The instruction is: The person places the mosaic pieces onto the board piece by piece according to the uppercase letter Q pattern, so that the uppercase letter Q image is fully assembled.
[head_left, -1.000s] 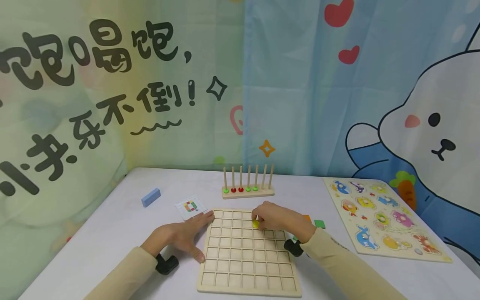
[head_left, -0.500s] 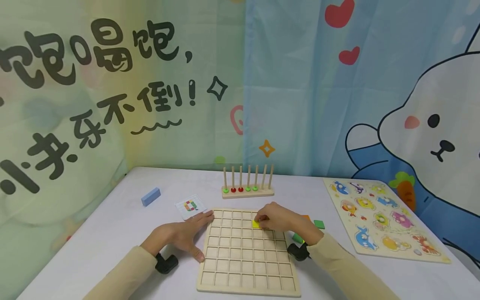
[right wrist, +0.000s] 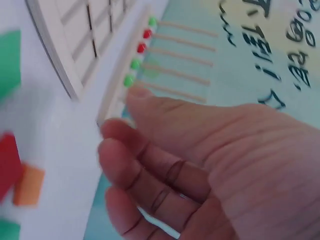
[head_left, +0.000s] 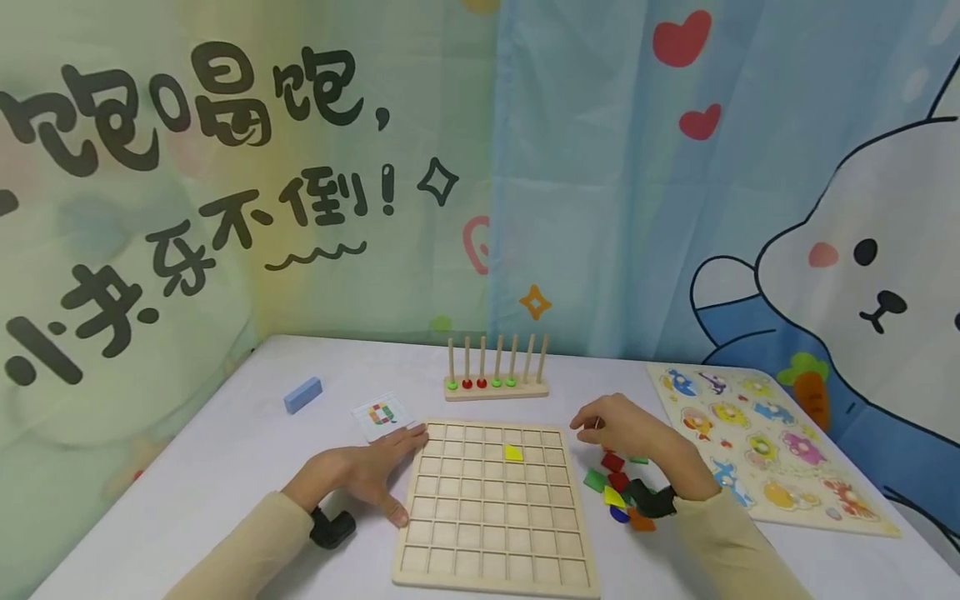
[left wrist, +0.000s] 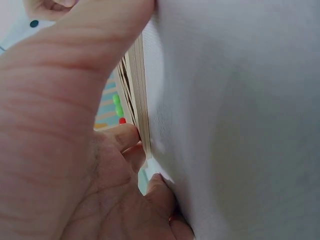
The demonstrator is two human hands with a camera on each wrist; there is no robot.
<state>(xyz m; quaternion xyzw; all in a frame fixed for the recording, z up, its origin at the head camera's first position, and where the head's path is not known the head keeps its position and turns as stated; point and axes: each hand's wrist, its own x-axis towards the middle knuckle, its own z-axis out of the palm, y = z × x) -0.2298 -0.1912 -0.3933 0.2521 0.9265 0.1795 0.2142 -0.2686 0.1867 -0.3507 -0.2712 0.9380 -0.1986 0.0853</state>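
Note:
A wooden grid board [head_left: 480, 533] lies flat on the white table. My left hand [head_left: 375, 471] rests against its left edge, thumb and fingers spread along the side; the left wrist view has the board's edge [left wrist: 139, 85] beside the fingers. One yellow tile [head_left: 513, 453] sits in a cell of an upper row, right of the middle. Beyond the board's upper right corner hovers my right hand [head_left: 626, 429]. Its fingers [right wrist: 120, 160] are loosely bent with nothing between them. Below it lie loose coloured pieces, among them a red tile [head_left: 612, 462] and a green tile [head_left: 596, 480], partly hidden by the wrist.
Behind the board stands a peg rack [head_left: 495, 390] with red and green beads. A pattern card [head_left: 381, 414] and a blue block [head_left: 303, 395] are at the back left. An animal puzzle board [head_left: 795, 483] occupies the right side.
My right hand has let go of the yellow tile and moved right, off the board, to above the loose pieces. The yellow tile stays in its cell. My left hand keeps its place.

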